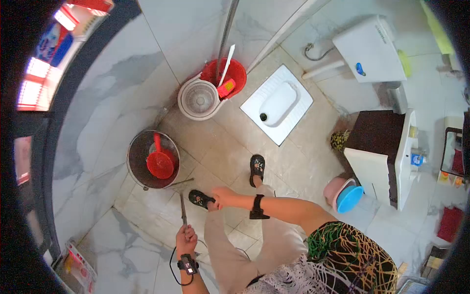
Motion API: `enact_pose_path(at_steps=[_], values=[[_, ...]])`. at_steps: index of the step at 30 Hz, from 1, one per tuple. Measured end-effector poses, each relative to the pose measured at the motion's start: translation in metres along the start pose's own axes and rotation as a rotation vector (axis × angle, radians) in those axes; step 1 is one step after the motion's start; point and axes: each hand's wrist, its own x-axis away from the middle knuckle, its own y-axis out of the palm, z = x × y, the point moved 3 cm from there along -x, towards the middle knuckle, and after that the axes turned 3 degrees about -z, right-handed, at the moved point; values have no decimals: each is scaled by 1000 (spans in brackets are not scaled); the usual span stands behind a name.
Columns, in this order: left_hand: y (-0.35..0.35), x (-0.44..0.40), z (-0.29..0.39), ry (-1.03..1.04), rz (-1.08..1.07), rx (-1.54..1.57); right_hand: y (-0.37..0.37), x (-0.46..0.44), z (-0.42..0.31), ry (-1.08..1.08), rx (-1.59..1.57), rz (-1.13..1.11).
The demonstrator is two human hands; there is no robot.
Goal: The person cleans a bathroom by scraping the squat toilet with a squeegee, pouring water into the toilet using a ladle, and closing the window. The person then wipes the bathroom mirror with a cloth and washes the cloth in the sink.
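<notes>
The left hand (186, 238) is closed around the lower end of a thin grey rod (183, 208), which points away from the person toward the large bucket (134, 166) with a red dipper (160, 164) inside. The right hand (223, 197) is beside the left black clog (199, 199) in view; whether it grips anything, I cannot tell. Beyond, the white squat toilet (286, 105) is set in the tiled floor (215, 142).

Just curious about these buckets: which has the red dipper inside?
The widest bucket, nearest the left hand; the white bucket and red bucket are farther off.
</notes>
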Motion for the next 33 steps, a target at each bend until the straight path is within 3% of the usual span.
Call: enact_pose_path(at_steps=[2, 5, 8, 12, 15, 21, 23, 24, 27, 30, 31, 33], values=[[18, 18, -9, -65, -40, -34, -15, 34, -42, 394, -610, -198], [65, 59, -49, -117, -7, -130, -61, 72, -105, 118, -260, -81], [83, 65, -54, -130, -51, -325, -49, 75, -120, 36, -45, 46], [144, 105, -89, -147, -123, -592, -117, 99, -197, 116, -27, -221], [178, 122, -112, -123, -195, -815, -113, 104, -191, -96, 249, -73], [240, 164, -162, -107, -315, -1149, -170, 137, -204, -241, 253, 206], [257, 165, -180, -145, -401, -1184, -193, 146, -195, -251, 248, 159], [266, 174, -188, -117, -424, -1173, -206, 148, -190, -259, 254, 138], [286, 192, -190, 83, -494, -1224, -247, 164, -172, -464, 246, 374], [276, 189, -169, 426, -421, -1119, -279, 186, -147, -256, -8, 354], [268, 191, -161, 522, -372, -1082, -290, 193, -141, -302, 19, 362], [238, 177, -139, 518, -363, -933, -309, 202, -126, -394, 65, 375]])
